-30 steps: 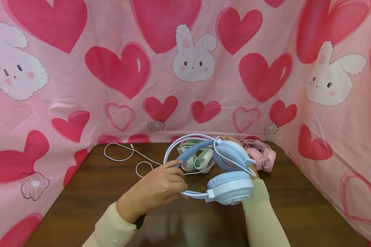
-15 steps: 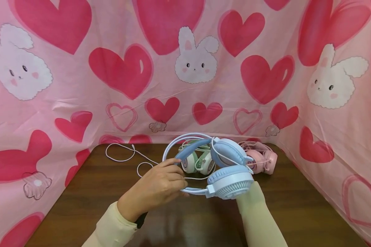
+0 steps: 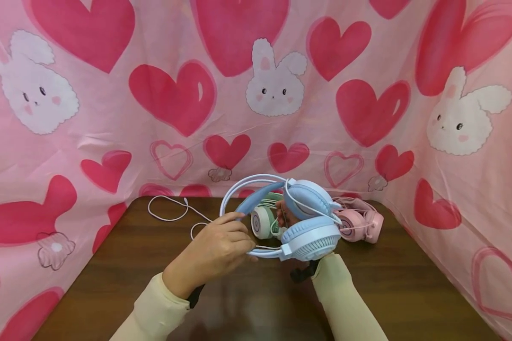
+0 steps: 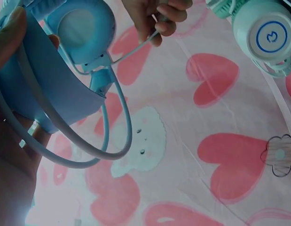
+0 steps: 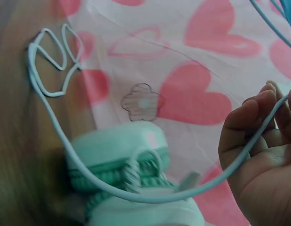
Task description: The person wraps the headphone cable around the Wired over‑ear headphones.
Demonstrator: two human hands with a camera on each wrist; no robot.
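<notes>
My left hand [image 3: 222, 246] grips the headband of a pair of pale blue and white headphones [image 3: 311, 244], held up over the table with both ear cups towards the right. In the left wrist view the blue padded band [image 4: 65, 89] and its thin double hoops lie in that hand's grasp. Behind the ear cups, my right hand [image 3: 286, 215] is partly hidden in the head view. The right wrist view has this hand with curled fingers around the white cable [image 5: 150, 198], which loops down and away to the left.
Green and white headphones [image 3: 262, 222] lie on the brown table [image 3: 111, 274] behind the blue pair. Pink headphones [image 3: 368, 225] are at the back right. Cable loops [image 3: 168, 219] spread at the back left. A pink cloth [image 3: 226, 113] with hearts and rabbits surrounds the table.
My right hand has moved left from beside the far ear cup to behind the headphones. The headphones, still in my left hand, have shifted slightly left and up.
</notes>
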